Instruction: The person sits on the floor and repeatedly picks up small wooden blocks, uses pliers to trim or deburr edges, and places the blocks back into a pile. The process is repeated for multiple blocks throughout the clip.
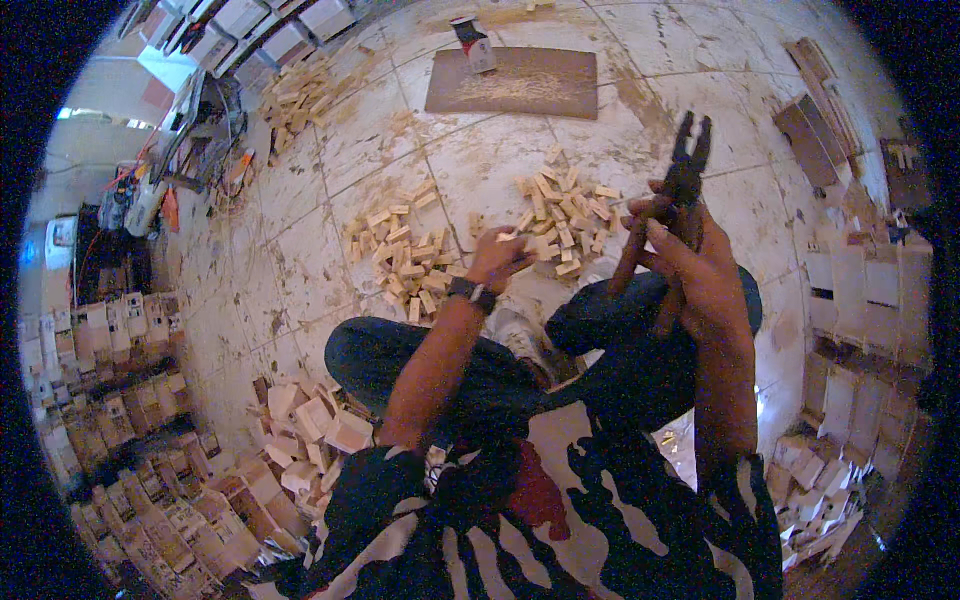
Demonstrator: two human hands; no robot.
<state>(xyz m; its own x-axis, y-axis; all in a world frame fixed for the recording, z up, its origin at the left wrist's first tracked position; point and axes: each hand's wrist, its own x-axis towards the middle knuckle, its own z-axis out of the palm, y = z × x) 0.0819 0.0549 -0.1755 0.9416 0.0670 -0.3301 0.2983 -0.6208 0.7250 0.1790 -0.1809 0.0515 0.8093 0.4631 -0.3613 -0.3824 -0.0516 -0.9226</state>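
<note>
My right hand is wrapped round the handles of a pair of dark pliers. Their jaws point away from me and stand slightly apart. My left hand, with a watch on its wrist, is curled with the fingers pressed together. Something small and pale shows at its fingertips, too small to name. That hand hovers between two heaps of small wooden blocks on the floor: a left heap and a right heap. My crossed legs lie beneath both forearms.
A brown board strewn with wood bits lies ahead, with a can standing on it. Another pile of wood pieces is at the far left. Larger blocks and stacked wooden pieces are at my left, and more stacks at my right.
</note>
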